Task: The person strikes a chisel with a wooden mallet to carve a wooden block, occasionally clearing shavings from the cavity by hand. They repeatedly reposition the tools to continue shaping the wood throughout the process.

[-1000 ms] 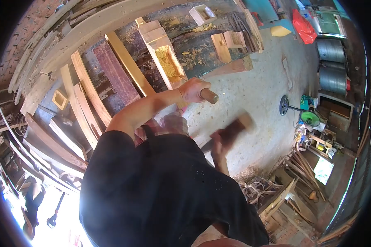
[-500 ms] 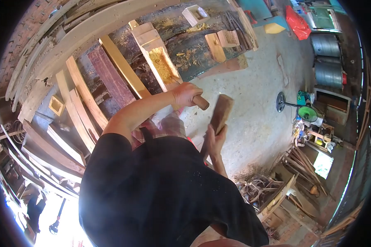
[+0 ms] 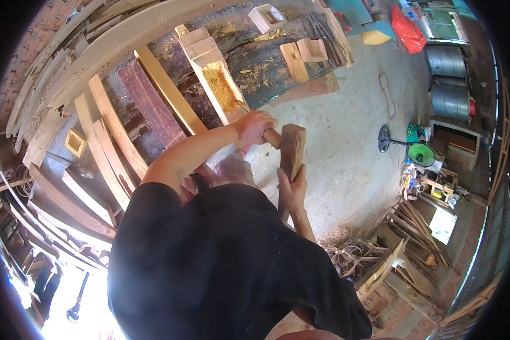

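Observation:
My left hand (image 3: 254, 128) is closed round the wooden handle (image 3: 272, 137) of a tool, likely a chisel. Its blade is mostly hidden by the hand, toward the near end of a hollowed wooden block (image 3: 198, 50). Wood chips (image 3: 224, 88) lie in the hollow. In my right hand (image 3: 293, 190) is a thick wooden mallet (image 3: 293, 148), held upright with its head against the end of the handle, apparently touching it.
Left of the block lie a yellowish beam (image 3: 167, 88), a dark reddish plank (image 3: 148, 102) and several pale boards (image 3: 116, 122). Beyond are a small wooden box (image 3: 267, 18), another box (image 3: 311, 50) and a flat wood piece (image 3: 294, 62). A fan (image 3: 385, 139) stands right on the concrete floor (image 3: 345, 170).
The mallet has swung left, from a gap beside the tool handle to its end. My left hand stays nearly in place on the handle.

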Action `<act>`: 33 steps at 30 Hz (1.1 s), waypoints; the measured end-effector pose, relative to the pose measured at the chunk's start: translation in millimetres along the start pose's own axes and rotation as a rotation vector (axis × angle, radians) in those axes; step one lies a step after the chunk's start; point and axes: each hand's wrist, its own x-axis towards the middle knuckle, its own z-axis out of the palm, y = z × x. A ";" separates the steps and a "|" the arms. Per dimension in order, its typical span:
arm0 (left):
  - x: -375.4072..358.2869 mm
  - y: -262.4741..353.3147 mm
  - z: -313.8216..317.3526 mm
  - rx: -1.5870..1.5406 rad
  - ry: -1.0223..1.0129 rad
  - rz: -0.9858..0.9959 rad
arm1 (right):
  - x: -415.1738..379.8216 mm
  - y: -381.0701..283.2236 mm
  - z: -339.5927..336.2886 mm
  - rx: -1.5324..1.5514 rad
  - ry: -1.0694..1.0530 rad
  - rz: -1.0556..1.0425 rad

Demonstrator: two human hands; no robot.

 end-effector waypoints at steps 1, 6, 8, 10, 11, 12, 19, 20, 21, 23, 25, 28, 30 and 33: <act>-0.1 -1.9 -0.2 0.067 -0.019 -0.026 | -2.7 4.4 0.1 0.089 0.049 0.034; 1.7 5.4 -6.1 0.034 0.041 0.029 | -15.5 -20.1 -21.9 0.514 0.228 -0.153; 8.9 16.4 -13.6 0.175 0.043 -0.045 | -17.8 -34.7 -29.8 0.504 0.254 -0.284; 6.9 21.8 -0.4 0.237 0.101 -0.125 | -22.8 -44.8 -37.5 0.508 0.241 -0.298; 5.8 22.9 4.1 0.174 0.229 -0.177 | -24.5 -46.4 -38.7 0.510 0.223 -0.313; 4.3 22.9 6.2 0.112 0.358 -0.228 | -26.1 -45.1 -36.7 0.516 0.220 -0.317; -6.5 19.7 -1.0 -0.045 0.391 -0.174 | -12.4 6.6 8.8 0.298 0.120 -0.165; -10.3 21.2 -3.7 -0.076 0.364 -0.137 | -1.8 20.9 14.1 0.091 0.053 -0.030; -11.0 19.8 -8.1 -0.100 0.349 -0.104 | -1.1 10.4 13.5 0.230 0.106 -0.054; -13.5 13.9 -9.4 -0.099 0.336 -0.106 | -4.9 -32.3 -9.3 0.431 0.128 -0.025; -10.6 12.3 -8.2 -0.070 0.298 -0.103 | -1.1 -53.4 -34.8 0.554 0.070 -0.174; -1.3 14.1 -18.2 -0.086 0.273 -0.143 | -3.8 -39.8 -37.7 0.715 -0.201 -0.085; 4.1 12.7 -23.7 -0.077 0.294 -0.127 | -7.4 -25.0 -19.3 0.460 -0.082 0.067; 7.5 10.2 -26.1 -0.149 0.316 -0.124 | -18.6 -25.0 -15.4 0.382 0.048 0.085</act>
